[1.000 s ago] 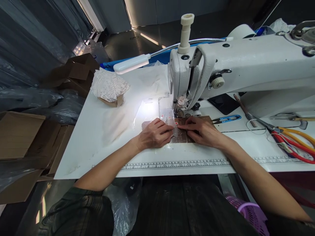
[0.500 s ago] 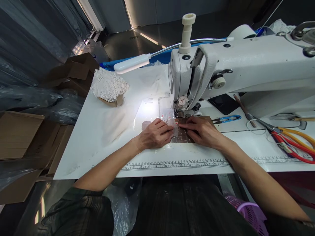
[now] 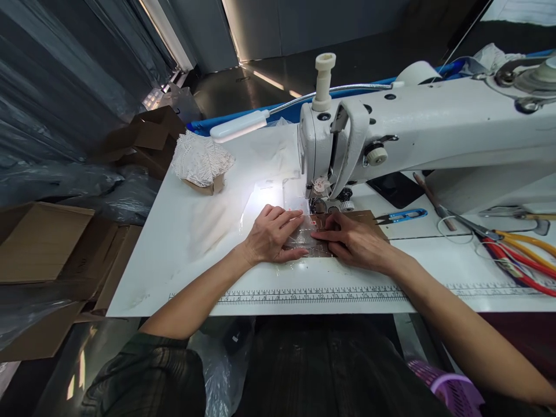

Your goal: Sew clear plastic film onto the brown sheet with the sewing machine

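My left hand (image 3: 273,234) lies on a sheer whitish fabric piece (image 3: 301,236) with small red marks, its fingers and thumb apart. From the other side my right hand (image 3: 354,238) touches the fabric with a stretched forefinger; its thumb stands apart and another finger is bent. Beneath both is a brown flat plate (image 3: 362,219) on the sewing table. Just behind the fingertips are the presser foot and needle area of a white sewing machine (image 3: 319,145), too small to make out well.
Blue thread snips (image 3: 402,216), a dark phone-like slab (image 3: 395,189) and orange- and red-handled scissors (image 3: 521,246) lie right. White lace (image 3: 202,156) sits in a small carton at back left. A lamp (image 3: 238,126) overhangs the table; a printed ruler (image 3: 304,297) runs along its front edge.
My left thumb has spread away from its fingers, uncovering more of the sheer fabric. My right forefinger has shifted slightly toward me on it. The camera view has tilted and moved a little.
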The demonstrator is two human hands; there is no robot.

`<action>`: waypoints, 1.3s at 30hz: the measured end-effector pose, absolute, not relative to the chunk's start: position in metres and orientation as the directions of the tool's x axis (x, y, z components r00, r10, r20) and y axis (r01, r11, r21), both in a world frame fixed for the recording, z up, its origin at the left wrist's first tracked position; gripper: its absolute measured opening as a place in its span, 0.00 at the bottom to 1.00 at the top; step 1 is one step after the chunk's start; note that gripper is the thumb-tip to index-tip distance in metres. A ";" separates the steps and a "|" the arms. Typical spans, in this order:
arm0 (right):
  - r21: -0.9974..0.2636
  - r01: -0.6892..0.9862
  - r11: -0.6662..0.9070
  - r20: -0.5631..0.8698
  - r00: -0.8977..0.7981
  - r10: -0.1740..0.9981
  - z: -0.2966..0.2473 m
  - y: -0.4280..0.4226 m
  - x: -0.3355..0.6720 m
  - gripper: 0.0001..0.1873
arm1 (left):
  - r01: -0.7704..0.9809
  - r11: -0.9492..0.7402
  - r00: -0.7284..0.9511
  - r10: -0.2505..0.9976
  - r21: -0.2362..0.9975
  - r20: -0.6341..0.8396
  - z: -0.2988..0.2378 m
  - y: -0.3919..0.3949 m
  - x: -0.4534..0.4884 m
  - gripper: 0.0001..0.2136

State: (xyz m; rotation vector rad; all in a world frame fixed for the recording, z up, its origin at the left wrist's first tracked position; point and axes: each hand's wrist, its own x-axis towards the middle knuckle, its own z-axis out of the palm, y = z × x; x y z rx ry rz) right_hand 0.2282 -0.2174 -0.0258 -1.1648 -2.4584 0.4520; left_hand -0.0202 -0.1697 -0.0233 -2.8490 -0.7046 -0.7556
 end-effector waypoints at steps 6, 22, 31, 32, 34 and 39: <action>-0.436 0.663 0.608 0.210 -0.583 0.785 -0.026 -0.218 0.228 0.20 | 0.432 -0.902 0.786 0.391 0.026 0.479 -0.028 -0.168 -0.019 0.32; -0.435 0.662 0.610 0.225 -0.576 0.786 -0.026 -0.217 0.228 0.19 | 0.453 -0.886 0.795 0.451 0.099 0.405 -0.028 -0.170 -0.020 0.35; -0.432 0.673 0.600 0.207 -0.574 0.792 -0.027 -0.218 0.229 0.20 | 0.606 -0.795 0.776 0.593 0.003 0.214 -0.012 -0.173 -0.005 0.26; -0.430 0.675 0.599 0.207 -0.573 0.793 -0.027 -0.218 0.229 0.20 | 0.605 -0.796 0.781 0.592 -0.006 0.198 -0.010 -0.173 -0.004 0.24; -0.425 0.680 0.597 0.209 -0.568 0.796 -0.028 -0.218 0.229 0.20 | 0.586 -0.810 0.801 0.572 -0.034 0.173 -0.008 -0.172 -0.002 0.21; -0.407 0.710 0.574 0.216 -0.536 0.816 -0.030 -0.217 0.226 0.20 | 0.541 -0.834 0.836 0.519 -0.108 0.177 -0.006 -0.161 -0.001 0.20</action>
